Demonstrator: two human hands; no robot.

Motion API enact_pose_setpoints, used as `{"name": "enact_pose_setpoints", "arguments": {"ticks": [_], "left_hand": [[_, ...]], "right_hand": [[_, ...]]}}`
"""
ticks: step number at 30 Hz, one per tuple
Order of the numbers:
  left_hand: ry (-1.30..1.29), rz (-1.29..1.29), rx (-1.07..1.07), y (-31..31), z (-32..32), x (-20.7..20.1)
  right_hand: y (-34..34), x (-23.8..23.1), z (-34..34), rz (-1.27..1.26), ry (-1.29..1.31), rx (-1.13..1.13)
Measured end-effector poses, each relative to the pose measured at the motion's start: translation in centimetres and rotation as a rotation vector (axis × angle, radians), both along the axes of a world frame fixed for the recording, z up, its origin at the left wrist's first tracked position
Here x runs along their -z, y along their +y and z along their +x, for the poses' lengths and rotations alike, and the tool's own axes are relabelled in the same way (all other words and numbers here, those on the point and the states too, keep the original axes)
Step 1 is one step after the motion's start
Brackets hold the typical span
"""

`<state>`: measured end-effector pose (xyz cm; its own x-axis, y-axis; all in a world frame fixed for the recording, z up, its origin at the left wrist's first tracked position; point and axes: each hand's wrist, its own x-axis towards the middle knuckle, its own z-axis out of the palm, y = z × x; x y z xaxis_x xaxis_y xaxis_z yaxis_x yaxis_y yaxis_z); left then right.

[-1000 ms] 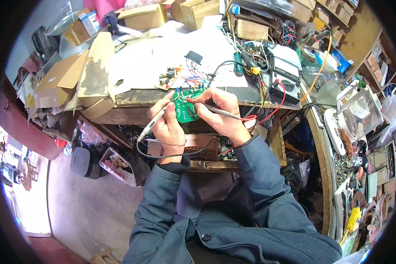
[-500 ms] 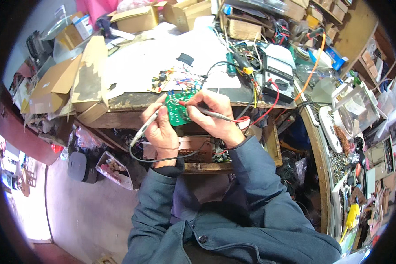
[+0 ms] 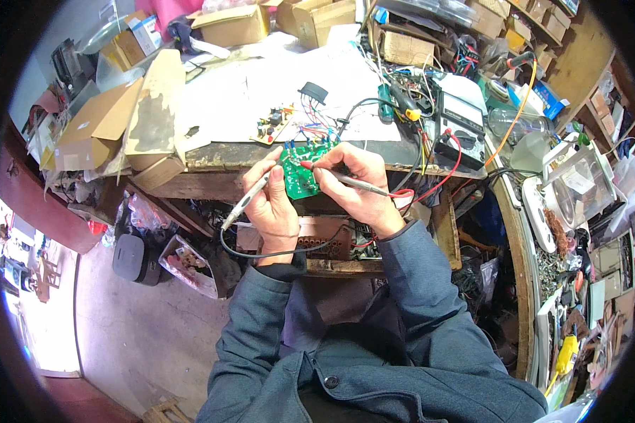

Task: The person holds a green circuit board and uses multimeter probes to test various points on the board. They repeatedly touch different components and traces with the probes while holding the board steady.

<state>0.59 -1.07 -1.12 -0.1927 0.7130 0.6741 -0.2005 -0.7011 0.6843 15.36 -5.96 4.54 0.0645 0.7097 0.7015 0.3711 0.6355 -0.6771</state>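
A green circuit board (image 3: 301, 185) is held up in front of the bench edge, with several coloured wires (image 3: 317, 132) running from its far side. My left hand (image 3: 275, 215) is closed round a grey test probe (image 3: 237, 211) and also grips the board's left edge. From that probe a black lead loops below my wrist. My right hand (image 3: 367, 190) pinches a second probe (image 3: 360, 185) with a red tip, which points onto the board's face; I cannot tell whether it touches. A red lead (image 3: 441, 185) links this side to an analog multimeter (image 3: 461, 116) on the bench.
Behind the board lie a small component board (image 3: 271, 127) and a black part (image 3: 314, 92) on white paper. A green-handled screwdriver (image 3: 385, 102) is near the multimeter. Cardboard boxes (image 3: 95, 127) crowd the left; an open drawer (image 3: 339, 268) sits below my hands.
The whole view has shifted slightly, so bench, board and hands appear a little further right. Both hands keep their holds, and the red tip stays over nearly the same area of the board.
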Motion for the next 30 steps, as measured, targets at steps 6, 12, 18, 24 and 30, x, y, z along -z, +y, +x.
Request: {"name": "enact_pose_setpoints", "arguments": {"ticks": [6, 12, 18, 24, 30], "left_hand": [[0.0, 0.013, -0.002, 0.02, 0.06, -0.1], [-0.016, -0.007, 0.011, -0.1, 0.12, -0.11], [0.001, 0.022, -0.011, 0.11, 0.23, -0.05], [-0.019, -0.014, 0.011, 0.14, 0.22, 0.45], [0.01, 0.014, -0.014, 0.17, 0.18, 0.22]], "right_hand": [[-0.11, -0.18, 0.05, -0.042, -0.013, -0.002], [-0.08, -0.07, 0.12, -0.026, 0.004, -0.005], [-0.04, -0.04, 0.28, -0.043, 0.026, -0.043], [-0.33, -0.38, 0.5, -0.047, -0.007, -0.039], [-0.1, -0.18, 0.27, -0.039, 0.016, -0.043]]}}
